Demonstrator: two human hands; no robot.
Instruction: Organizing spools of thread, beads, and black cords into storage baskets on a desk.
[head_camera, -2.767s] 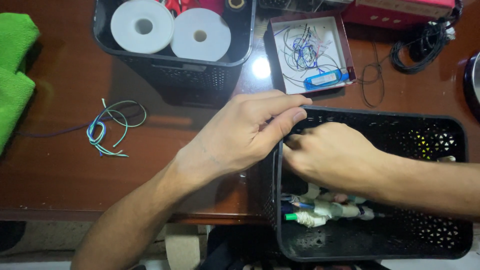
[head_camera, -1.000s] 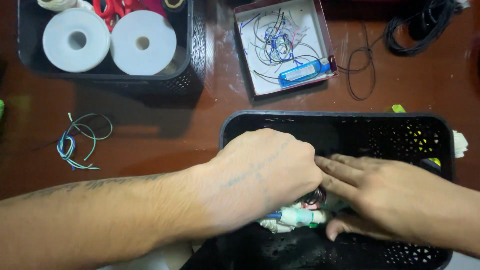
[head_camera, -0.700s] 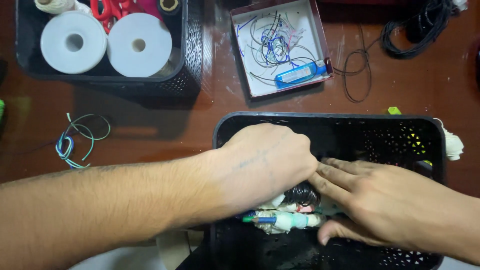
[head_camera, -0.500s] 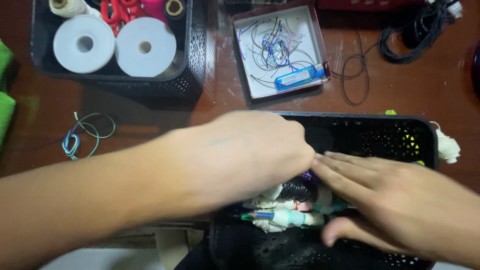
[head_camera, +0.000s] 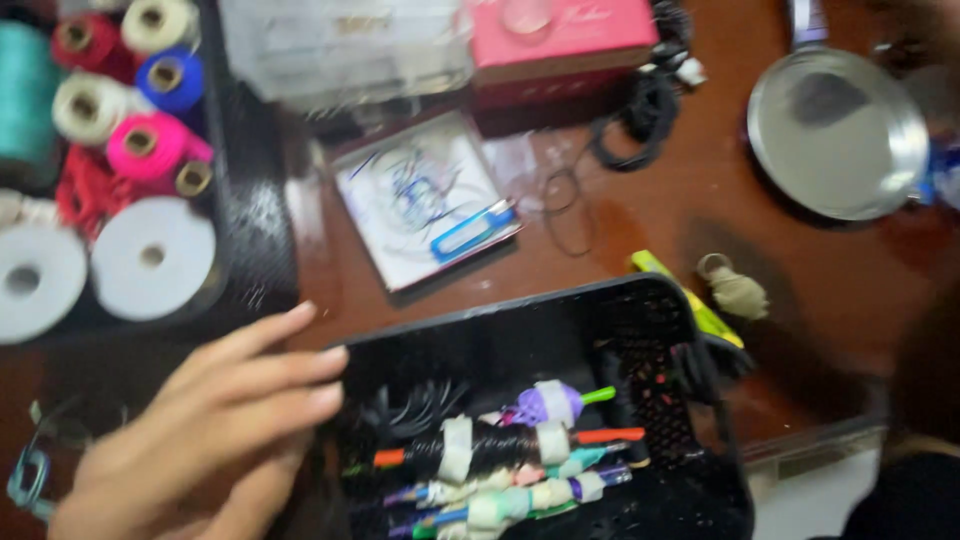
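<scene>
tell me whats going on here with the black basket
A person's left hand rests with open fingers on the left rim of a black plastic basket on a brown wooden table. Inside the basket lie bundles of coloured wires wrapped with pale tape. The right hand is not in view. To the left stands another black basket of thread spools and white tape rolls, and a small tray of thin wires sits behind. The picture is blurred, so finer detail is unclear.
</scene>
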